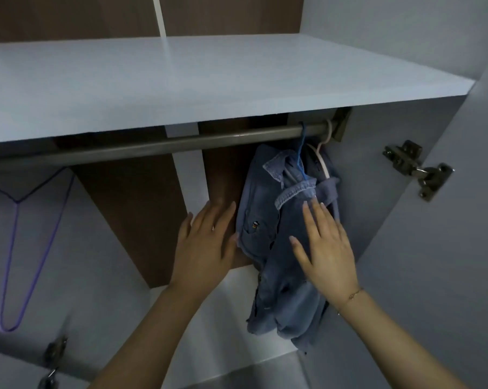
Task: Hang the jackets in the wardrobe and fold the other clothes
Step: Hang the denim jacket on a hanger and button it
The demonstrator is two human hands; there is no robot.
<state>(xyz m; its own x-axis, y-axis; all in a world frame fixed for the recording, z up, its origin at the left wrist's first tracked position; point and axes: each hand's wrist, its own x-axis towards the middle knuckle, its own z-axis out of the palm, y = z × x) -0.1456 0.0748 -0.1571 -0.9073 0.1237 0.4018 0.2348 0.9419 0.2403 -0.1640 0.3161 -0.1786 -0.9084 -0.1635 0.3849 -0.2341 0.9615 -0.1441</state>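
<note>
A blue denim jacket [268, 220] hangs on a blue hanger [301, 153] from the metal rail [181, 143] at the right end of the wardrobe. A white hanger [322, 158] hangs just behind it with dark cloth on it. My left hand [206, 245] is spread flat beside the jacket's left edge, thumb touching the denim. My right hand [327, 245] lies flat with straight fingers on the jacket's front, below the collar. Neither hand grips anything.
A purple wire hanger [15, 248] hangs bare at the rail's left end. A white shelf [209, 88] runs above the rail. The open right door carries a metal hinge [419, 169]. Another hinge [53, 355] shows at the lower left. Brown back panels lie behind.
</note>
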